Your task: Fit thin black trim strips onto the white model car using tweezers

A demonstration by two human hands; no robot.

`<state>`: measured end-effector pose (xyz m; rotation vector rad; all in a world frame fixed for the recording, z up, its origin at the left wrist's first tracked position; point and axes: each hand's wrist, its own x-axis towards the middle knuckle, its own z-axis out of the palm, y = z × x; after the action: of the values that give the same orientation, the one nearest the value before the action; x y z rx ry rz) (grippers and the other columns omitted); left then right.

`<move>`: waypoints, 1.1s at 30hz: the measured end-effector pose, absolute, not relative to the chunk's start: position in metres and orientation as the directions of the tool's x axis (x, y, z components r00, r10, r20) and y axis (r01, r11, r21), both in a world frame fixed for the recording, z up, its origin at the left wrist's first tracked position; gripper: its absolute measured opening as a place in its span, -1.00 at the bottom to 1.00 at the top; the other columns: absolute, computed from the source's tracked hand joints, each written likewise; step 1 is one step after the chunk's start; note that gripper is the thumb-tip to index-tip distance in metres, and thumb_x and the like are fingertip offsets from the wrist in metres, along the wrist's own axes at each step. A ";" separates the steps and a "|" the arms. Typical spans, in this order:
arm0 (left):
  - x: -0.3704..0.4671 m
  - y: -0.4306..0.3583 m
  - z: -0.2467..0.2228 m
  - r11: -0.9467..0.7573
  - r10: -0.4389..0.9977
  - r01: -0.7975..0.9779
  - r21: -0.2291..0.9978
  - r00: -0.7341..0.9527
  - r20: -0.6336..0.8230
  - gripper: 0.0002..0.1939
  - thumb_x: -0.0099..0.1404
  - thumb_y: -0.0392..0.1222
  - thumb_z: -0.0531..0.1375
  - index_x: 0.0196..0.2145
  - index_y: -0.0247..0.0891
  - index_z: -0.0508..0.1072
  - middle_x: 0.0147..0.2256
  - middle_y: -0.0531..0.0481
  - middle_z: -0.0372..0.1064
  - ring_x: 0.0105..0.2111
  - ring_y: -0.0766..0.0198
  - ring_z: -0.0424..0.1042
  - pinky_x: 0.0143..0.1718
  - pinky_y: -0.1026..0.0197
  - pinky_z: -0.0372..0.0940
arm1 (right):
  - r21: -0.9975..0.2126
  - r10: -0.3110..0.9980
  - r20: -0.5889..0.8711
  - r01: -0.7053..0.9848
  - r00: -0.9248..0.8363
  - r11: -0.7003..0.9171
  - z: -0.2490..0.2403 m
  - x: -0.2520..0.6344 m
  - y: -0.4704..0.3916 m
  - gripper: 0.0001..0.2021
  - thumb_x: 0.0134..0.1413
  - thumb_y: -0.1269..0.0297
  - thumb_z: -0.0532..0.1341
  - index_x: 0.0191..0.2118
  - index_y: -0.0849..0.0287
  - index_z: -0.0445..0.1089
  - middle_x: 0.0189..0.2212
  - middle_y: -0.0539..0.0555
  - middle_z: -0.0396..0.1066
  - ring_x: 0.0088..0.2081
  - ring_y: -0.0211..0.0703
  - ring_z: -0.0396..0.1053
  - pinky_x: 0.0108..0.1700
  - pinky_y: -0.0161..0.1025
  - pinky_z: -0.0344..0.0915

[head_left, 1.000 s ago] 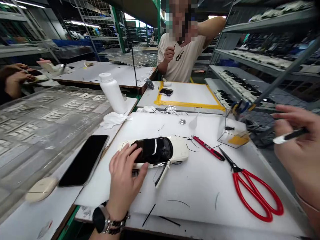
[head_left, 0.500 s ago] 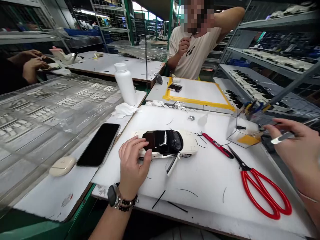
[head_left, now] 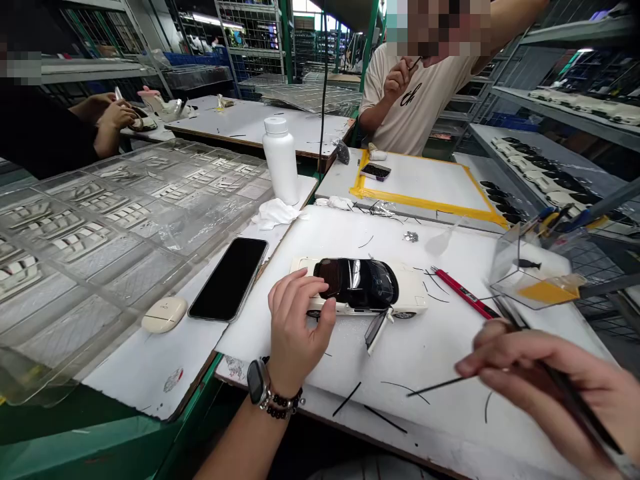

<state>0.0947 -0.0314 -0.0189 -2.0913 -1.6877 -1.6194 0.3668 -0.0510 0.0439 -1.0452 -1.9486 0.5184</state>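
Note:
A cream model car [head_left: 413, 287] with a black roof and dark windows sits on the white foam sheet, its near-side door [head_left: 379, 331] swung out. My left hand [head_left: 300, 320] holds the car's rear end, fingers over the rear window and thumb along the near side. Above the sheet at the right, my right hand [head_left: 555, 393] is closed, pinching a thin black strip [head_left: 435, 387] that points left. A dark, slim tool that looks like tweezers [head_left: 580, 403] also lies in that hand. A red-handled knife [head_left: 463, 291] lies beyond it. No scissors show now.
Several loose black strips [head_left: 347, 399] lie on the sheet. A phone [head_left: 229, 280], a beige case [head_left: 165, 314], a white bottle [head_left: 281, 163] and a divided parts tray [head_left: 135, 250] stand left. A clear holder [head_left: 505, 267] is right. Two co-workers sit beyond.
My right hand has come in from the right edge, lower and nearer, and a thin black strip now shows in its fingers. The view has turned left. My left hand stays on the car.

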 end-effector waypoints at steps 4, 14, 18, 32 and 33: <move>0.094 -0.032 -0.020 -0.427 0.709 0.724 0.542 -0.103 0.697 -0.89 0.31 -0.24 0.11 -0.20 -0.25 0.36 -0.21 -0.06 0.41 0.02 0.09 0.29 0.09 -0.05 0.15 | -0.764 0.756 0.497 0.197 -0.427 0.614 0.050 0.317 -0.041 -0.79 0.06 0.55 0.22 -0.25 0.07 0.32 -0.44 0.01 0.46 -0.39 -0.17 0.48 -0.33 -0.33 0.50; 0.091 -0.034 -0.020 -0.442 0.709 0.693 0.570 -0.119 0.695 -0.90 0.31 -0.25 0.10 -0.20 -0.23 0.36 -0.22 -0.06 0.41 0.02 0.09 0.29 0.08 -0.07 0.18 | -0.633 0.715 0.615 0.332 -0.332 0.699 0.020 0.305 0.012 -0.86 0.08 0.48 0.26 -0.28 0.09 0.36 -0.43 0.01 0.46 -0.39 -0.18 0.45 -0.42 -0.25 0.38; 0.091 -0.035 -0.019 -0.453 0.712 0.685 0.570 -0.107 0.694 -0.89 0.31 -0.25 0.10 -0.20 -0.23 0.36 -0.22 -0.06 0.41 0.02 0.08 0.29 0.08 -0.07 0.18 | -0.629 0.702 0.621 0.311 -0.350 0.712 0.016 0.301 0.012 -0.86 0.09 0.48 0.24 -0.27 0.10 0.35 -0.42 0.02 0.47 -0.38 -0.17 0.44 -0.41 -0.24 0.38; 0.091 -0.034 -0.019 -0.439 0.717 0.695 0.569 -0.111 0.688 -0.90 0.31 -0.25 0.10 -0.21 -0.24 0.36 -0.22 -0.07 0.41 0.03 0.06 0.27 0.08 -0.09 0.18 | -0.644 0.709 0.605 0.301 -0.362 0.703 0.014 0.297 0.013 -0.90 0.11 0.46 0.22 -0.28 0.12 0.37 -0.43 0.05 0.47 -0.42 -0.17 0.42 -0.44 -0.22 0.39; 0.091 -0.034 -0.019 -0.436 0.718 0.697 0.569 -0.112 0.687 -0.90 0.31 -0.25 0.10 -0.21 -0.24 0.36 -0.22 -0.07 0.41 0.03 0.06 0.27 0.08 -0.09 0.18 | -0.641 0.709 0.607 0.305 -0.360 0.704 0.014 0.297 0.013 -0.91 0.11 0.45 0.22 -0.29 0.12 0.37 -0.43 0.05 0.47 -0.43 -0.17 0.42 -0.45 -0.22 0.38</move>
<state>0.0915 -0.0339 -0.0194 -2.1066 -1.6781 -1.6545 0.2971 0.0133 0.0144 -0.7812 -1.9527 0.5292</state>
